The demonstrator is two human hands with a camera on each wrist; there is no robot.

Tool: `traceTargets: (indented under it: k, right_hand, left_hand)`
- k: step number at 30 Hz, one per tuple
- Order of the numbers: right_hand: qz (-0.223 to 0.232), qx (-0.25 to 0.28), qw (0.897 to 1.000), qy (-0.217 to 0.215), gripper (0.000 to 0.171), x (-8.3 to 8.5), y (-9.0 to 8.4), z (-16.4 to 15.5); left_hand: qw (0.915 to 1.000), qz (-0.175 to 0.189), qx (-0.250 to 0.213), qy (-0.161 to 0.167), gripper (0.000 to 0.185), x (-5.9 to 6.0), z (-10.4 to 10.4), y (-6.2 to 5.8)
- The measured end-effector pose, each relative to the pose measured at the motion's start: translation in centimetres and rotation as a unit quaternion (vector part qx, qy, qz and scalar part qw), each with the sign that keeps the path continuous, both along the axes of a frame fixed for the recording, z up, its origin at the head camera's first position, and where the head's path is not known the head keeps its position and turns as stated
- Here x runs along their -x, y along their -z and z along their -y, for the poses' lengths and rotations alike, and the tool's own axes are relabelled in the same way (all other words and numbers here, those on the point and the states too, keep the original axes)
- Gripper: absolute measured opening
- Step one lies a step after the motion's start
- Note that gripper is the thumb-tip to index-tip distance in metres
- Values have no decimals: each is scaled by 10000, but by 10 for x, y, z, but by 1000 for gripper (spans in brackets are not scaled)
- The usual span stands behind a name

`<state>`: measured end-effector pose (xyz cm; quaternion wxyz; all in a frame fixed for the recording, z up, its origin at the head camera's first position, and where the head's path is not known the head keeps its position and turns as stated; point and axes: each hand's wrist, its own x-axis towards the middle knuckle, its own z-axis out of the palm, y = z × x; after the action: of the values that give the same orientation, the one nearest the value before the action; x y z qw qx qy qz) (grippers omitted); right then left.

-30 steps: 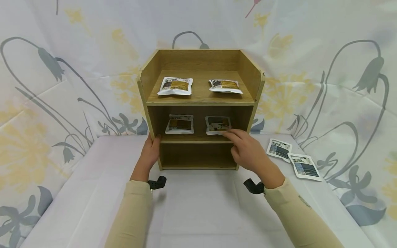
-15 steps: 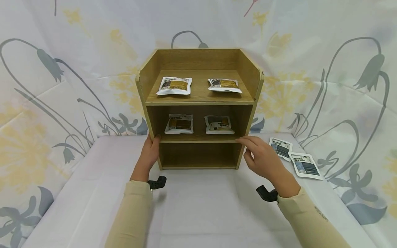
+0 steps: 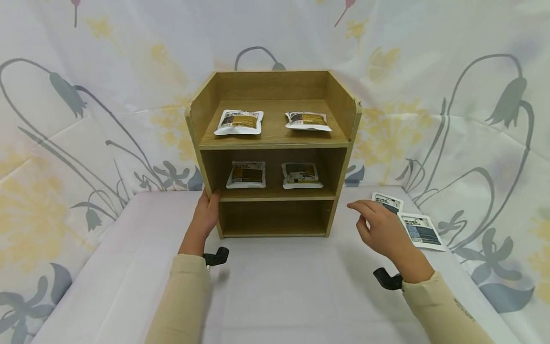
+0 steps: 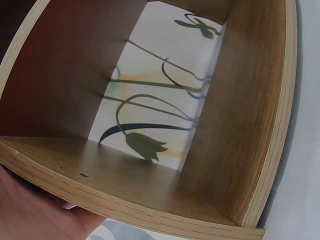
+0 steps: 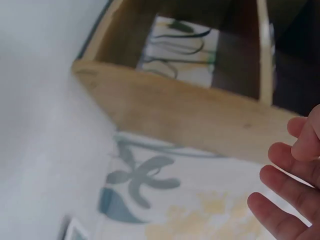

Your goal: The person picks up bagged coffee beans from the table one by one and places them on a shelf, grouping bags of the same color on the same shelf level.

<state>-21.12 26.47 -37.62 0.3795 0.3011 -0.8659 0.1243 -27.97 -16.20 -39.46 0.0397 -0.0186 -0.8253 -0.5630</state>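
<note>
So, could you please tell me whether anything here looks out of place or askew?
Only mildly: two packets lie loose on the table, right of the wooden shelf unit, angled differently, while four others lie on its shelves. The bottom shelf looks bare. Nothing seems spilled or damaged.

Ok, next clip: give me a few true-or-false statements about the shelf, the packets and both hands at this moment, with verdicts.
1. The left hand rests on the left side panel of the wooden shelf unit. True.
2. The right hand pinches a packet. False: it holds nothing and hovers with loosely spread fingers right of the shelf.
3. The top shelf holds two packets, a left one and a right one. True.
4. The bottom compartment holds two packets. False: nothing shows in it; two packets lie on the middle shelf.
5. Two more packets lie on the table to the right of the shelf. True.
</note>
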Motion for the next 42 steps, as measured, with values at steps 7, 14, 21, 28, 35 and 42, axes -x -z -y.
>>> traceTargets:
  k: [7,14,21,28,35,42]
  right_hand:
    - [674,-39,9970,386,37,2,18,-21]
    - [1434,-128,9865,776,40,4,32,-43]
    - [2218,-198,9682,1140,43,4,44,-67]
    - [2714,-298,9525,1350,46,6,56,-85]
    - [3133,-290,9341,1686,49,8,64,-104]
    - [3409,-343,9172,2032,50,9,72,-124]
  left_hand:
    - [10000,-64,3,-27,62,-2,2,1]
    - [10000,-19,5,-24,63,-2,3,2]
    - [10000,22,19,-27,64,-1,3,3]
    - [10000,74,1,-25,64,-2,2,3]
    - [10000,31,-12,1,64,-1,1,2]
    - [10000,15,-91,5,63,0,-1,0]
